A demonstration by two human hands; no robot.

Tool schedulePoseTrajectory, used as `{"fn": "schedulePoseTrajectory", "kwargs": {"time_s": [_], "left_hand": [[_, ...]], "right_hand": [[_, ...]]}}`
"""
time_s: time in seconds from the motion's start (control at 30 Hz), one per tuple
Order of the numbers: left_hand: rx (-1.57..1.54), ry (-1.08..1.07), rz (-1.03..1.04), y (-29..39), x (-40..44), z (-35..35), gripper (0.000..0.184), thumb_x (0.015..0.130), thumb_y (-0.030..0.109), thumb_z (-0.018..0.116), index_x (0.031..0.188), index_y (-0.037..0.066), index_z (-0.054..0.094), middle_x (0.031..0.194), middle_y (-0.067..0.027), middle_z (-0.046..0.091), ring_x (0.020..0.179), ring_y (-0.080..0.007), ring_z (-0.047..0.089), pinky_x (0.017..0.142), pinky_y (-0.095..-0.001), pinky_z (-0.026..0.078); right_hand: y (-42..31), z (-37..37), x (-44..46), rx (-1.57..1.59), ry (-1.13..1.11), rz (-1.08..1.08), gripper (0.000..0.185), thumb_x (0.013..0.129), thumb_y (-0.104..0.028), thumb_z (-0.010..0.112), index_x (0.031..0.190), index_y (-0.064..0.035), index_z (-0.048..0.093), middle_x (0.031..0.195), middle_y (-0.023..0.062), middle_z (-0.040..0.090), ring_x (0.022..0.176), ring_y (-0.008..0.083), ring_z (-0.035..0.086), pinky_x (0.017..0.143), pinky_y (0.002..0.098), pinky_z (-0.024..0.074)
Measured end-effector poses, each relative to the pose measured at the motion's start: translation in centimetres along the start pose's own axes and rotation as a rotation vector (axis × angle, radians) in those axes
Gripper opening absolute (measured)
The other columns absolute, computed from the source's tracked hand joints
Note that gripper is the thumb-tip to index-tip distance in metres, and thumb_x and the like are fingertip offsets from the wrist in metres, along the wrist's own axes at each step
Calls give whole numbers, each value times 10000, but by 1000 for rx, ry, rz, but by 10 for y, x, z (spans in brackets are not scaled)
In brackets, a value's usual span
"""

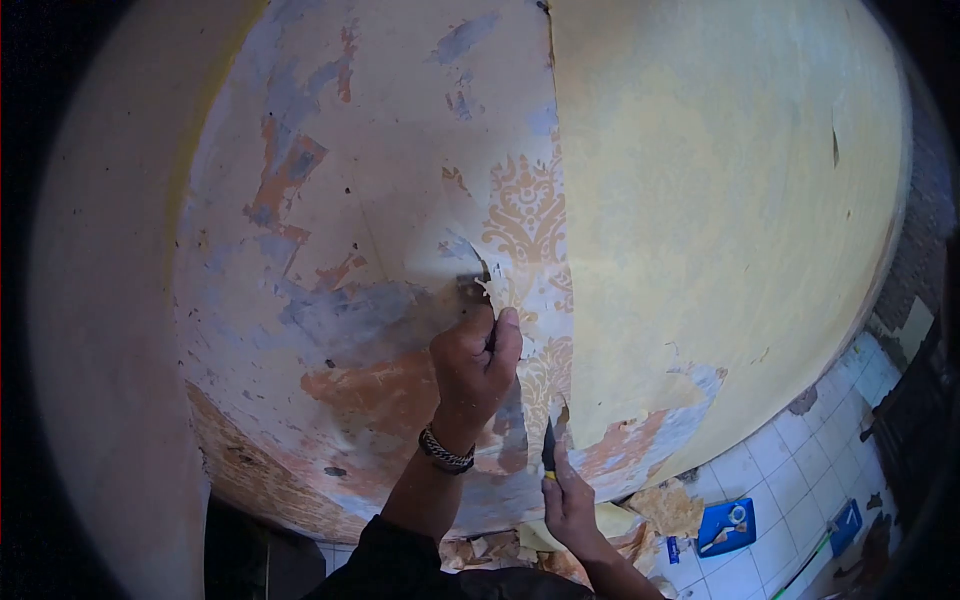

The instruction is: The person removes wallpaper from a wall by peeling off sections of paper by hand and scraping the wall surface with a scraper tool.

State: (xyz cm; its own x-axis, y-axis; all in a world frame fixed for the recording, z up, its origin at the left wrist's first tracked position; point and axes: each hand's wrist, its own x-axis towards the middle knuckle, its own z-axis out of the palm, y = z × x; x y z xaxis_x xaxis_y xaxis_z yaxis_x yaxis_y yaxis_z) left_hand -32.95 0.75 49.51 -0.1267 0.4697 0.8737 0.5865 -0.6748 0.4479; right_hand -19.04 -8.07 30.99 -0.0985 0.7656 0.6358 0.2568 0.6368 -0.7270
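Note:
My left hand, with a chain bracelet at the wrist, is closed on a torn strip of wallpaper that hangs off the wall. Lower and to the right, my right hand grips a scraper with a dark blade and a bit of yellow at the handle. Its tip is at the lower part of a patterned wallpaper band, beside a small lifted flap. Left of the band, the wall shows bare grey and reddish patches. A yellowish wallpaper sheet covers the right side, its lower corner torn.
Scraps of torn paper lie at the wall's foot. A blue tray with small items stands on the white tiled floor. Dark furniture is at the far right. Another blue object lies near it.

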Motion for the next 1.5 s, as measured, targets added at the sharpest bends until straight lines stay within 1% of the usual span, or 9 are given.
{"fn": "schedulePoseTrajectory", "kwargs": {"time_s": [0.53, 0.67, 0.73, 0.8, 0.9, 1.17, 1.33, 1.43, 1.5], "left_hand": [[11, 8, 48, 9, -14, 2, 337, 889, 116, 628, 618, 20, 453, 492, -120, 453, 417, -126, 429, 428, -317, 346], [-60, -123, -4, 11, -15, -6, 285, 884, 110, 621, 655, 14, 480, 510, -117, 435, 427, -141, 408, 438, -315, 347], [-42, -22, 10, 1, -19, -9, 213, 894, 101, 602, 719, 20, 511, 554, -78, 460, 483, -117, 415, 465, -295, 356], [-87, 13, -11, -10, -28, -16, 166, 903, 92, 581, 768, 21, 516, 601, -54, 478, 529, -101, 426, 495, -279, 365], [-216, 28, -61, -30, -44, -17, 89, 921, 81, 544, 863, 17, 525, 685, -15, 498, 600, -77, 433, 543, -255, 374], [-723, -115, -107, -30, -54, 13, 283, 900, 101, 552, 1155, -21, 553, 1060, -101, 613, 987, -175, 568, 904, -325, 438], [-346, -335, -135, -10, -27, 19, 399, 841, 156, 673, 1180, -18, 553, 1054, -126, 620, 963, -213, 591, 879, -342, 453], [-604, -293, -96, 15, -25, 34, 378, 857, 95, 678, 1174, -41, 525, 1050, -120, 611, 986, -210, 595, 875, -343, 469], [-740, -274, -136, 27, -29, 50, 420, 866, 94, 675, 1210, -54, 486, 1069, -120, 603, 989, -205, 595, 879, -339, 470]], "right_hand": [[-11, 15, 36, 65, -46, 91, 553, 922, -4, 538, 1439, 20, 343, 1280, 283, 550, 1156, 410, 577, 933, 390, 482], [-2, 11, 27, 20, 33, -24, 584, 910, -3, 558, 1448, 19, 333, 1229, 286, 577, 1093, 404, 612, 908, 375, 488], [5, 6, 11, 3, 76, -128, 574, 927, -30, 520, 1458, 30, 310, 932, 229, 644, 716, 275, 625, 664, 348, 496], [29, 4, -16, -32, 47, -86, 557, 955, -58, 487, 1470, 23, 292, 869, 151, 635, 621, 189, 570, 592, 298, 479], [40, -2, -37, 500, 38, 251, 587, 1005, -174, 436, 1514, -15, 190, 669, 3, 464, 487, 74, 410, 462, 206, 366], [40, -39, -61, 694, -47, 312, 558, 1005, -205, 469, 1501, -39, 273, 742, 27, 531, 571, 81, 465, 539, 220, 409], [50, -48, -79, 206, 40, 309, 504, 987, -133, 468, 1463, -16, 352, 730, 13, 559, 594, 68, 512, 573, 229, 448], [73, -44, -102, 236, 118, 535, 320, 984, -155, 467, 1232, 25, 560, 662, 22, 541, 575, 97, 519, 554, 265, 443], [87, -36, -107, 200, 168, 446, 228, 998, -208, 467, 1059, 0, 539, 651, -6, 514, 542, 68, 478, 506, 243, 392]]}}
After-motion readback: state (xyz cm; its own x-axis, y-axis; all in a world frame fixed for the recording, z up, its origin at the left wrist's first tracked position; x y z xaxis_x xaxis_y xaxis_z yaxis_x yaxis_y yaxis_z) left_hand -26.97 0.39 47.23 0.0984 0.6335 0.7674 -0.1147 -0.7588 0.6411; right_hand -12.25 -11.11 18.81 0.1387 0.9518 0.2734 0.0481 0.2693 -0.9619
